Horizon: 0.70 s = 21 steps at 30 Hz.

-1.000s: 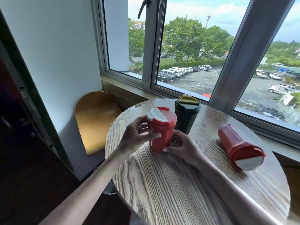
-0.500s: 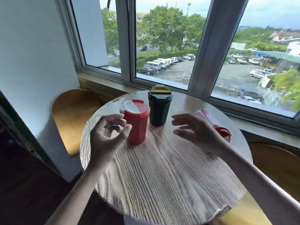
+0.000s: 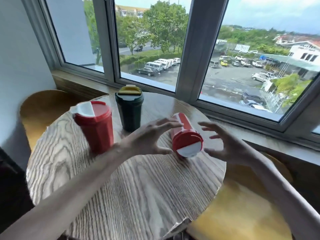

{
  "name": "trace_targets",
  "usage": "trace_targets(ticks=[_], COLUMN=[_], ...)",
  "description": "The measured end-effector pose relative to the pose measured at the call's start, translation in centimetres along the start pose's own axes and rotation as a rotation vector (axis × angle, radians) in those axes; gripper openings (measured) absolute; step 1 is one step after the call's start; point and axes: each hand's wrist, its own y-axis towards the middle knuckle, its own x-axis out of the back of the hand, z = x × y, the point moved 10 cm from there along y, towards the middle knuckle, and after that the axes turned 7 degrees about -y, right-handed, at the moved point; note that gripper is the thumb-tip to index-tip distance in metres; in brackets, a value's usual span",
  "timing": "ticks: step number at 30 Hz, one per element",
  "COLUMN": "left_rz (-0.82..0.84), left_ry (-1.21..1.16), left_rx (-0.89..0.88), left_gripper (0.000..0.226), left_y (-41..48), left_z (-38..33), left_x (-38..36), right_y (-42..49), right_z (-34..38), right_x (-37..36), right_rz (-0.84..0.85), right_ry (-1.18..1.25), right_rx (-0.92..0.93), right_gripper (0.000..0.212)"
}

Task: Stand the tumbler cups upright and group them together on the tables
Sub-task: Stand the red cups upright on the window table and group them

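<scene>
A red tumbler (image 3: 94, 125) with a red and white lid stands upright at the left of the round wooden table (image 3: 131, 187). Just behind it to the right, a dark green tumbler (image 3: 129, 110) with a yellow lid is also upright. A second red tumbler (image 3: 186, 135) lies on its side at the table's right, lid facing me. My left hand (image 3: 149, 137) hovers open just left of this lying cup, fingers spread. My right hand (image 3: 223, 144) hovers open on its right side. Neither hand clearly touches it.
A window (image 3: 155, 49) with a grey frame and wooden sill (image 3: 79, 84) runs behind the table. A yellow curved chair (image 3: 39, 108) sits at the left by a white wall, and another yellow seat (image 3: 242, 208) lies below the table's right edge.
Both hands let go of the upright red tumbler and moved right, now flanking the lying red tumbler. The view has swung right as well.
</scene>
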Motion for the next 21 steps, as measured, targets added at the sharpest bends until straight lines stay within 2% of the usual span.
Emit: trace_targets(ticks=[4,9,14,18,21], left_rz=[0.024,-0.073,-0.154,-0.25,-0.331], left_ry=[0.196,0.212,0.093,-0.093,-0.292], left_rx=[-0.107,-0.202,-0.175,-0.07,0.037], left_gripper=[0.093,0.081,0.082,0.088,0.082], left_y=[1.0,1.0,0.9,1.4,2.0], left_z=[0.3,-0.3,-0.4,-0.4,-0.4], left_x=[-1.9,-2.1,-0.4,2.1,3.8], right_y=[0.0,0.7,1.5,2.3,3.4], right_z=[-1.2,-0.9,-1.8,-0.7,0.1], right_x=[-1.9,-2.0,-2.1,-0.4,1.2], right_rz=[0.013,-0.144,-0.121,-0.088,-0.109], right_ry=[-0.236,-0.178,0.133,0.523,0.705], right_rx=[0.111,0.207,0.156,0.133,0.147], right_gripper=[0.092,0.087,0.082,0.068,0.064])
